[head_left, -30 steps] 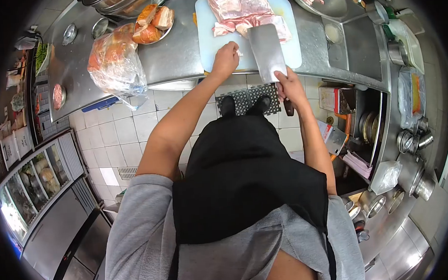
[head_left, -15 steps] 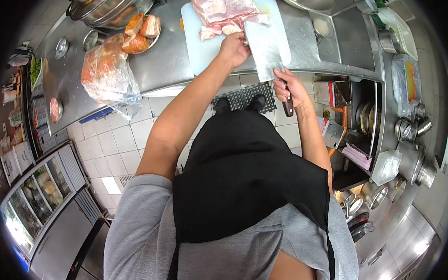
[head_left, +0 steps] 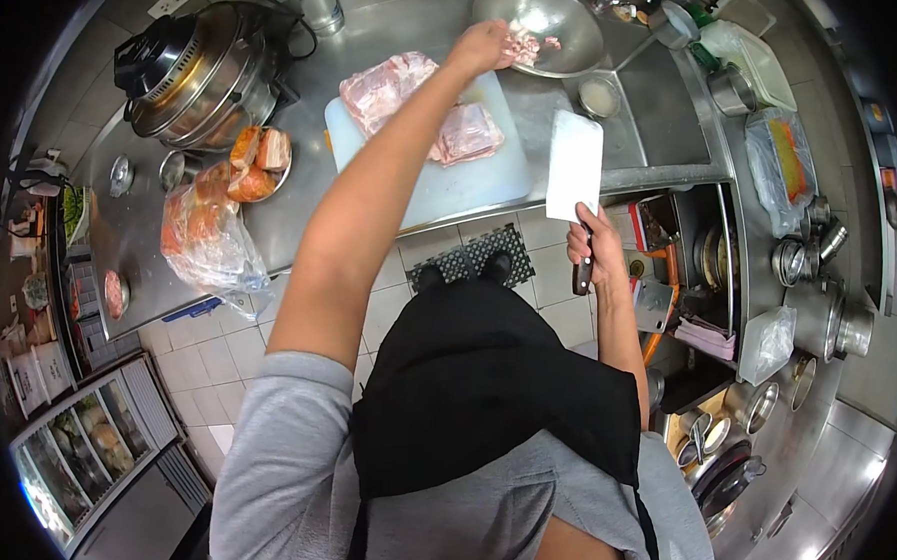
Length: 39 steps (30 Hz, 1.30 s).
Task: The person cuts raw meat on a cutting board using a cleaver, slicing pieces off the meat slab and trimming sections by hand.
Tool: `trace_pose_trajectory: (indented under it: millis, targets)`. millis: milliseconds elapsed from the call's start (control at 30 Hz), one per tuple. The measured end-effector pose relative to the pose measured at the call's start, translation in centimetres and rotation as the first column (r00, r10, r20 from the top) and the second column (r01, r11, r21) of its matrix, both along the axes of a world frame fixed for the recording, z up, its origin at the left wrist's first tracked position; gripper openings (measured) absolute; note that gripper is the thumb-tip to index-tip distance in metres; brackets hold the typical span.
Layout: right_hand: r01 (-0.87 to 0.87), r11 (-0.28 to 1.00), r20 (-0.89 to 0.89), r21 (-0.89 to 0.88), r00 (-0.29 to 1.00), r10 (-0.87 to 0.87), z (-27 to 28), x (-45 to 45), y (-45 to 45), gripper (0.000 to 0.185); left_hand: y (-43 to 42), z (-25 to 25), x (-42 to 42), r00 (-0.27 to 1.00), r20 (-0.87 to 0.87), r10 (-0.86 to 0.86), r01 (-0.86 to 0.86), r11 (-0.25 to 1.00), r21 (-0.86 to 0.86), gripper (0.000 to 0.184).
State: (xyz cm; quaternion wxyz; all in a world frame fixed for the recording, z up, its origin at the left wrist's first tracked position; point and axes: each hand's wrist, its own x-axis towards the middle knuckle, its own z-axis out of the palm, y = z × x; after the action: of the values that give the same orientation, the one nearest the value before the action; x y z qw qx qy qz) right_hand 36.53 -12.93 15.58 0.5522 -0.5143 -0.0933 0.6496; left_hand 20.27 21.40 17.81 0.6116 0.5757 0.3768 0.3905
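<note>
My right hand (head_left: 597, 243) is wrapped round the dark handle of a cleaver (head_left: 576, 164). Its broad, pale blade points away from me, over the counter's front edge, to the right of a white cutting board (head_left: 425, 196). My left hand (head_left: 480, 48) reaches to the near left rim of a metal bowl (head_left: 572, 24). Its fingers look bunched over small meat pieces (head_left: 530, 48) in the bowl; what they hold is hidden. On the board lie a large slab of raw meat (head_left: 380, 88) and a second chunk (head_left: 467, 134), partly behind my left forearm.
Left on the steel counter (head_left: 305, 201) stand a countertop cooker (head_left: 205, 85), a plate of orange-skinned meat (head_left: 258, 163) and a plastic-bagged piece (head_left: 206, 231). A small bowl of white contents (head_left: 599, 97) sits by the sink (head_left: 652, 121). Open shelves (head_left: 703, 269) hold pans below.
My left hand has moved from beside the blade up and right to the bowl. The cleaver has come off the board, towards me and right. The view has shifted, showing more of the counter's back.
</note>
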Motion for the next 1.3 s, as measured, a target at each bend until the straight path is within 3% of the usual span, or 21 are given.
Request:
trace_pose_trajectory:
  millis: [33, 100, 167, 200, 233, 300, 367, 467, 567, 700, 800, 900, 1000, 1100, 1200, 1300]
  targets:
    - [0.012, 1.000, 0.011, 0.007, 1.000, -0.012, 0.3, 0.9, -0.1, 0.013, 2.9, -0.9, 0.1, 0.965, -0.264, 0.004, 0.067, 0.964, 0.258, 0.043]
    - [0.028, 1.000, 0.059, 0.010, 0.998, -0.028, 0.8, 2.6, -0.5, 0.014, 4.2, -0.5, -1.6, 0.831, -0.537, 0.144, 0.149, 0.873, 0.465, 0.045]
    - [0.045, 0.998, 0.110, -0.036, 0.993, -0.041, 1.3, 4.1, -1.3, 0.016, 2.2, 1.1, -5.7, 0.743, -0.617, 0.259, 0.063, 0.891, 0.450, 0.046]
    - [0.051, 0.997, 0.139, -0.055, 0.989, -0.043, 1.9, 4.6, -1.3, 0.017, 1.8, 0.0, -8.3, 0.625, -0.737, 0.259, 0.099, 0.910, 0.403, 0.046]
    - [0.043, 0.998, 0.152, -0.045, 0.988, -0.036, 2.1, 5.2, -1.4, 0.018, 1.3, -2.2, -11.3, 0.487, -0.837, 0.251, 0.123, 0.928, 0.350, 0.047]
    - [0.013, 1.000, 0.189, -0.021, 0.982, -0.009, 2.3, 6.1, -1.8, 0.020, 2.1, -11.6, -17.8, 0.148, -0.985, 0.094, 0.311, 0.941, 0.136, 0.043]
    - [-0.042, 0.999, 0.255, -0.012, 0.966, 0.044, 2.6, 6.5, -1.1, 0.023, -2.7, -14.0, -20.0, 0.076, -0.997, 0.024, 0.058, 0.998, 0.028, 0.048]
    - [-0.117, 0.993, 0.361, -0.026, 0.925, 0.118, 2.9, 5.6, 0.4, 0.021, -8.1, -17.5, -22.0, 0.430, -0.851, 0.302, -0.161, 0.953, 0.257, 0.056]
    - [-0.214, 0.976, 0.508, -0.036, 0.837, 0.202, 2.1, 3.4, 1.7, 0.020, -10.1, -17.9, -22.5, 0.553, -0.805, 0.215, -0.272, 0.960, 0.070, 0.064]
    - [-0.309, 0.951, 0.588, 0.004, 0.770, 0.248, 1.6, -2.1, 2.0, 0.020, -12.0, -16.5, -23.3, 0.731, -0.679, 0.068, -0.158, 0.985, -0.072, 0.062]
    - [-0.430, 0.901, 0.669, -0.064, 0.651, 0.358, 0.4, -6.3, 2.5, 0.026, -14.6, -14.7, -23.9, 0.630, -0.772, 0.080, -0.014, 0.996, 0.091, 0.056]
    - [-0.540, 0.838, 0.935, 0.080, 0.333, 0.125, -5.2, -11.5, 3.7, 0.032, -15.2, -15.6, -25.2, 0.722, -0.676, 0.147, -0.061, 0.987, 0.150, 0.053]
    - [-0.595, 0.796, 0.957, -0.111, 0.151, 0.246, -7.7, -17.5, 5.4, 0.034, -14.7, -16.0, -26.5, 0.754, -0.646, 0.121, -0.053, 0.991, 0.123, 0.046]
    - [-0.429, 0.881, 0.975, -0.201, -0.001, 0.222, -11.2, -21.6, 7.8, 0.031, -13.6, -16.7, -29.0, 0.699, -0.715, 0.002, 0.033, 0.999, 0.036, 0.035]
    - [-0.334, 0.903, 0.961, -0.271, -0.039, 0.274, -7.9, -24.2, 8.7, 0.028, -13.8, -18.2, -31.4, 0.770, -0.624, 0.135, -0.016, 0.981, 0.193, 0.032]
    - [-0.290, 0.899, 0.944, -0.328, -0.078, 0.320, -4.2, -27.0, 6.9, 0.028, -13.7, -17.0, -32.7, 0.832, -0.546, 0.098, -0.046, 0.993, 0.108, 0.030]
